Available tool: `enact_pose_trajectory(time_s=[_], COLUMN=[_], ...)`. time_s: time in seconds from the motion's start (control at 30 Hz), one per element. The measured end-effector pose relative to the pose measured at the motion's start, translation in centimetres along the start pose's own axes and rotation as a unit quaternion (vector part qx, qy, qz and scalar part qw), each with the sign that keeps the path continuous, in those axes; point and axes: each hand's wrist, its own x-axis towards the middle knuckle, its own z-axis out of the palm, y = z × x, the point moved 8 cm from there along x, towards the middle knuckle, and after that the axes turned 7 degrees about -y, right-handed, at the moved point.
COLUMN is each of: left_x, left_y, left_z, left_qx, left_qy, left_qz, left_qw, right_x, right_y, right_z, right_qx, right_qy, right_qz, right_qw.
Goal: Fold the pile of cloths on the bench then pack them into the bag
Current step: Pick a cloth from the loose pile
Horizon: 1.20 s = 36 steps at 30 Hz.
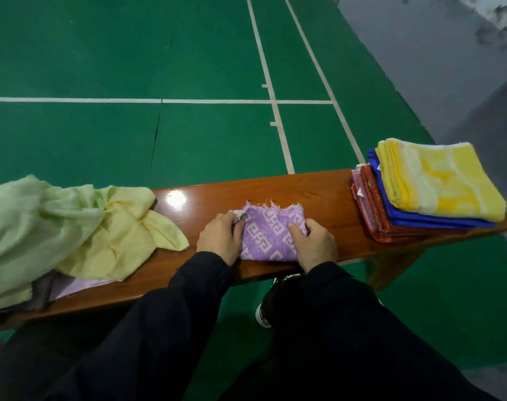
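View from my head, looking down on the wooden bench [327, 195] and the green court floor [130, 53] beyond it. At centre lies the purple cloth [271, 235], patterned with white key motifs, folded into a small rectangle with its frayed edge turned away from me. My left hand [220, 238] grips the cloth's left edge, fingers curled over the fold; my right hand [315, 244] holds its right edge, thumb on top and fingers wrapped around the side. At the bench's left end sits the unfolded pile [58, 227]: a pale green cloth [23, 221] draped over a pale yellow cloth [125, 230], with a lilac piece [78, 285] showing beneath them. At the right end stands the folded stack [425, 195]: a yellow towel [440, 180] on top, a blue cloth [402, 218] under it, red-orange cloths [370, 206] lowest. No bag or other container is visible in this view.
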Motion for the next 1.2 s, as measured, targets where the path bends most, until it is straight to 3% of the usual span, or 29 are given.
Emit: enact_pose_trajectory(time_s=[0.1,0.23,0.37,0.5,0.6,0.7,0.83,0.9,0.97,1.07,1.2], left_x=[-0.1,-1.5,-2.8,-2.8,-2.9,-3.2,-3.1,-3.4,-3.9,-4.3,-3.6], left_y=[-0.1,0.3,-1.4,-0.8,-0.4,-1.3,-1.9,-1.0,0.0,2.6,10.6], left_z=[0.1,1.2,1.0,0.8,-0.2,-0.7,-1.1,-1.6,-2.3,-2.9,-4.4], left_qx=[0.052,0.119,0.172,0.090,-0.082,-0.267,-0.275,-0.263,-0.272,-0.318,-0.351], left_qy=[0.028,0.065,0.081,0.058,0.042,0.026,0.023,0.020,0.034,0.025,0.006], left_qz=[-0.013,-0.020,-0.105,-0.084,-0.072,-0.094,-0.067,-0.040,-0.009,0.010,0.100], left_qw=[0.998,0.991,0.976,0.991,0.993,0.959,0.959,0.964,0.962,0.948,0.931], right_x=[0.4,0.5,0.1,-0.1,-0.4,-1.2,-1.9,-2.2,-2.7,-3.6,-3.5], right_y=[-0.4,-0.1,0.0,-0.8,-1.3,-1.5,-1.0,-0.9,-1.5,-3.4,-4.7], right_z=[0.2,0.7,0.7,1.1,0.3,-0.2,0.4,0.4,-0.7,-4.9,-13.0], right_qx=[-0.071,-0.045,-0.081,-0.063,0.116,0.301,0.408,0.423,0.397,0.330,0.314], right_qy=[-0.005,-0.019,-0.046,-0.068,-0.077,-0.113,-0.163,-0.176,-0.165,-0.098,0.009], right_qz=[0.004,0.021,0.039,0.019,0.017,0.024,0.064,0.063,0.030,-0.058,-0.119], right_qw=[0.997,0.999,0.995,0.996,0.990,0.947,0.896,0.886,0.903,0.937,0.942])
